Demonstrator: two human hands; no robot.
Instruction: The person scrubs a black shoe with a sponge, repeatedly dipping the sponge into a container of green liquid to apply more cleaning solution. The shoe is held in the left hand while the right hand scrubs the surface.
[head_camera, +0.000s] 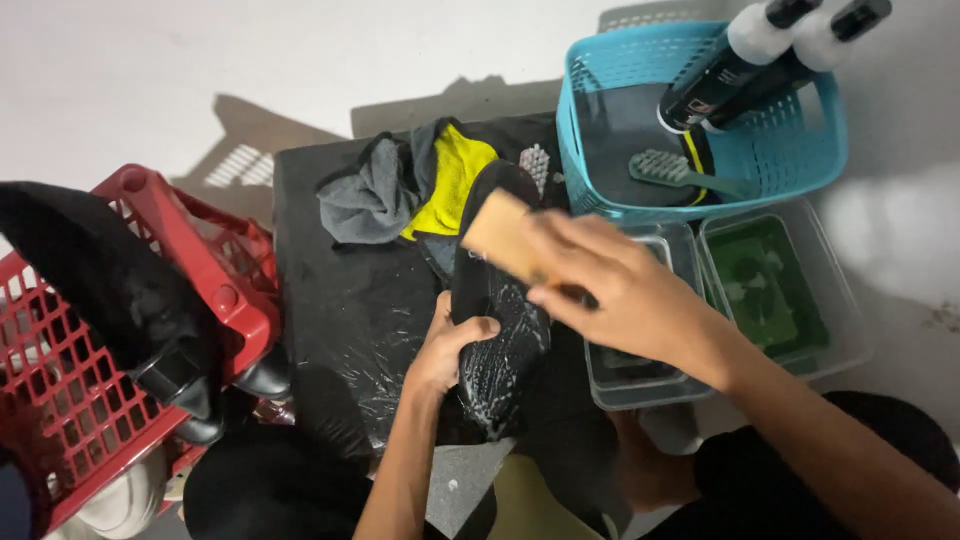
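My left hand grips a black shoe held sole-up over a black plastic-covered surface; white foam speckles the sole. My right hand holds a wooden-backed brush pressed against the upper part of the shoe. A grey cloth and a yellow cloth lie bunched just behind the shoe.
A blue basket at the back right holds two spray bottles and a green-handled brush. Two clear tubs sit beside it, one with green liquid. A red basket with dark shoes stands at the left.
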